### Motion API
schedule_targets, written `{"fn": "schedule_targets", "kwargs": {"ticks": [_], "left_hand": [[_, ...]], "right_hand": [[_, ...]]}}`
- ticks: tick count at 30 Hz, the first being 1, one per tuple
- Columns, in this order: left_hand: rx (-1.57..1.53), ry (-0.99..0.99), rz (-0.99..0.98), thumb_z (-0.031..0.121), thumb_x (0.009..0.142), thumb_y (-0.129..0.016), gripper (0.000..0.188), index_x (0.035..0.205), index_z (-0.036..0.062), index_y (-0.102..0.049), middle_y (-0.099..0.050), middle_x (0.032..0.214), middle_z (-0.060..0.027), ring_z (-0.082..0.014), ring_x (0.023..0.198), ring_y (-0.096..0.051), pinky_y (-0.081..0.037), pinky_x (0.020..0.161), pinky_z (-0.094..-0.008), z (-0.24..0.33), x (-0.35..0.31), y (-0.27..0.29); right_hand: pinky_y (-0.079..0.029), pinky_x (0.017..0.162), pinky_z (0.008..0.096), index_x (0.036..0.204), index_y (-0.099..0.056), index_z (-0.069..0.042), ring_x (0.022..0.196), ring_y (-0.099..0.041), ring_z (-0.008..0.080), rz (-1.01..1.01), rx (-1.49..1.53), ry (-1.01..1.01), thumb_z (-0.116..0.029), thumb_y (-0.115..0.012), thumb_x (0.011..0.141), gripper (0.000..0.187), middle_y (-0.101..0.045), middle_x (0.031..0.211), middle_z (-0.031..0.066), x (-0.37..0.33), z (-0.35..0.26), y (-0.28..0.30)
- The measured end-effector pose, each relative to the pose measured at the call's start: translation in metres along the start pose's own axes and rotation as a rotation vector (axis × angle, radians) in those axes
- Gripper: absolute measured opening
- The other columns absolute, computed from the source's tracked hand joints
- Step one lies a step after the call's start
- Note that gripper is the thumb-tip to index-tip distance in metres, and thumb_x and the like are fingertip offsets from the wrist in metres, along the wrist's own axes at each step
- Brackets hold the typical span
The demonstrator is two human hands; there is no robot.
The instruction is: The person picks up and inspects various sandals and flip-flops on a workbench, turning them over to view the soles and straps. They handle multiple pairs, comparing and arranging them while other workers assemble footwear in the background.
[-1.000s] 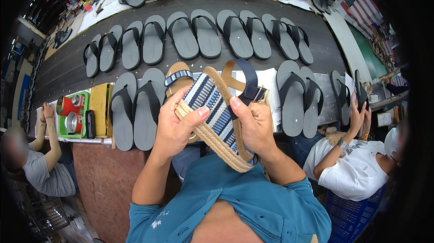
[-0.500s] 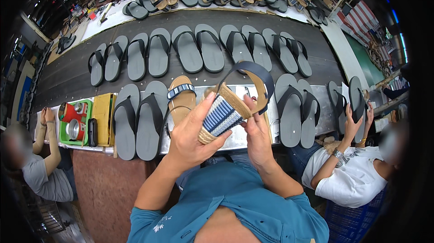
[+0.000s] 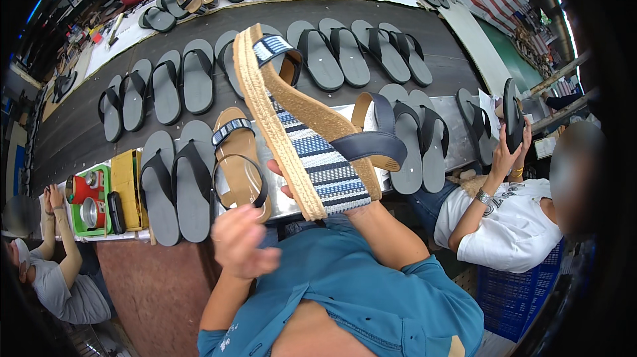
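A wedge sandal with a blue-and-white striped woven side, braided rope edge and navy ankle strap is held up on its side, toe away from me. My right hand grips it from behind near the heel; most of that hand is hidden, with fingertips showing past the rope edge. My left hand, smeared by motion, is empty with fingers loosely apart, just left of the heel. Beyond it, the matching sandal with a striped toe strap lies sole down on the metal-topped table edge.
Pairs of grey flip-flops stand nearby, with more on the dark conveyor belt. A green tray of red tins sits left beside a yellow box. At right, a person holds a dark flip-flop.
The wedge sandal has been turned and raised, its toe now pointing away and its striped side toward me. My left hand has let go and moved down and left. The whole view has shifted.
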State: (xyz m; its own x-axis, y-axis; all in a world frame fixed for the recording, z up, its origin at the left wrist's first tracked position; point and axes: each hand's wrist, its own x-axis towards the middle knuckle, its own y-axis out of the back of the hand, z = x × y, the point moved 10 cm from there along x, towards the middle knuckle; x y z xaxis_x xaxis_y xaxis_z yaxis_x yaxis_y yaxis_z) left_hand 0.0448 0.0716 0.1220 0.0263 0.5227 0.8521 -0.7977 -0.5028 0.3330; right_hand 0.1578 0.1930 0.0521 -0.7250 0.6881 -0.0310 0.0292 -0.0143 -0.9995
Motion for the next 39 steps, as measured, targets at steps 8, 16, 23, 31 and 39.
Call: {"fn": "schedule_targets", "kwargs": {"ticks": [8,16,23,31,39], "left_hand": [[-0.409,1.123,0.224,0.005,0.088,-0.052,0.059,0.143,-0.0001,-0.031,-0.048,0.135,-0.0152,-0.0216,0.114,-0.052,-0.048,0.091,-0.0346,-0.132,-0.139,-0.008],[-0.743,1.441,0.163,0.021,0.099,-0.055,0.04,0.133,-0.001,-0.051,-0.064,0.117,-0.0085,-0.0156,0.105,-0.062,-0.049,0.09,-0.0294,-0.161,-0.134,-0.054],[-1.705,1.225,0.511,0.035,0.099,-0.051,0.045,0.132,0.0046,-0.053,-0.059,0.131,-0.0132,-0.0295,0.12,-0.057,-0.045,0.105,-0.0474,-0.133,-0.129,-0.058],[-1.934,1.188,0.538,0.031,0.097,-0.058,0.051,0.135,-0.0013,-0.05,-0.057,0.131,-0.0221,-0.032,0.112,-0.064,-0.056,0.092,-0.0498,-0.11,-0.095,-0.059],[-1.591,1.06,0.28,0.045,0.085,-0.07,0.088,0.147,-0.0018,-0.03,-0.042,0.142,-0.029,-0.0451,0.131,-0.043,-0.044,0.104,-0.0588,-0.116,-0.079,-0.033]], "right_hand": [[-0.049,0.095,0.0631,0.146,-0.031,0.004,0.126,-0.049,0.0477,-0.004,-0.012,0.02,-0.055,-0.046,0.096,0.079,-0.042,0.14,0.033,0.006,-0.007,0.008],[-0.034,0.103,0.0717,0.153,-0.024,-0.011,0.139,-0.035,0.0408,-0.069,0.129,-0.093,-0.061,-0.045,0.093,0.081,-0.027,0.154,0.0193,0.002,0.0,0.012],[-0.04,0.101,0.0679,0.15,-0.029,-0.005,0.137,-0.036,0.0445,-0.067,0.088,-0.07,-0.056,-0.048,0.094,0.078,-0.034,0.148,0.0255,0.002,0.007,0.012],[-0.038,0.098,0.0747,0.153,-0.024,-0.012,0.136,-0.038,0.0433,0.023,0.05,-0.074,-0.052,-0.032,0.101,0.066,-0.03,0.153,0.0187,-0.001,0.007,0.039],[-0.042,0.099,0.0694,0.152,-0.024,-0.009,0.136,-0.036,0.0453,-0.149,-0.484,0.031,-0.056,-0.046,0.095,0.077,-0.031,0.152,0.0201,-0.001,-0.008,0.014]]}}
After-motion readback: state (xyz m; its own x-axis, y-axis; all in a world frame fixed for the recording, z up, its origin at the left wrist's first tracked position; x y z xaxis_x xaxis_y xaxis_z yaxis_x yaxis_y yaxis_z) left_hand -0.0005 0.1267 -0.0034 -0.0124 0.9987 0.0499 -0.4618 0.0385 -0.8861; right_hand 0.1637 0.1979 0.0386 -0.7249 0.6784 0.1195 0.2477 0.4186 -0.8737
